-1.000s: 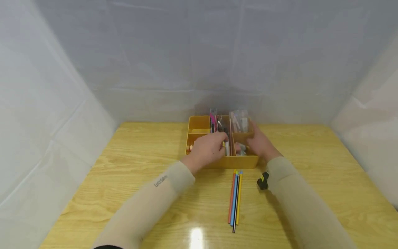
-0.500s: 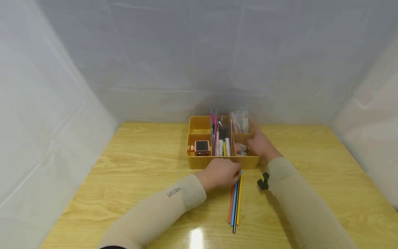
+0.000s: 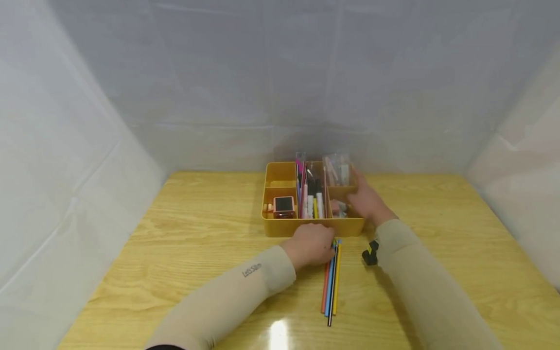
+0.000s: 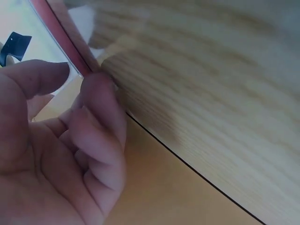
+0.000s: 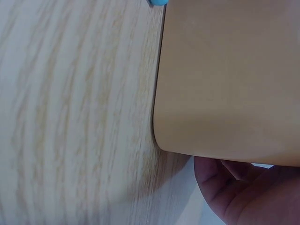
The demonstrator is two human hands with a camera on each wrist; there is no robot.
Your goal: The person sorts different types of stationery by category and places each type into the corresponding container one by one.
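left hand (image 3: pixel 311 244) is down on the table (image 3: pixel 183 243) just in front of the yellow organizer tray (image 3: pixel 280 227), fingertips at the far ends of the coloured pencils (image 3: pixel 331 282). left wrist view shows the fingers (image 4: pixel 101 122) curled with thumb and forefinger closing on a red pencil (image 4: pixel 65 40) at its tip, so it's pinching that one. the pencils lie side by side in a tight bundle, running from the tray's front wall toward the person, touching each other.

right hand (image 3: pixel 366 201) is against the tray's right side near the front corner, fingers wrapped on the wall; right wrist view shows the tray wall (image 5: pixel 229 79) close up with fingers (image 5: pixel 234 192) tucked under its edge, so it grips the tray.

tray sits mid-table toward the back. middle compartment holds pens and markers (image 3: pixel 311 194), left front compartment a small pink-framed device (image 3: pixel 284 206), right rear a clear packet (image 3: pixel 337 170). small black-and-yellow clip (image 3: pixel 370 253) lies on the table just right of the pencils, beside the right sleeve (image 3: pixel 420 287)
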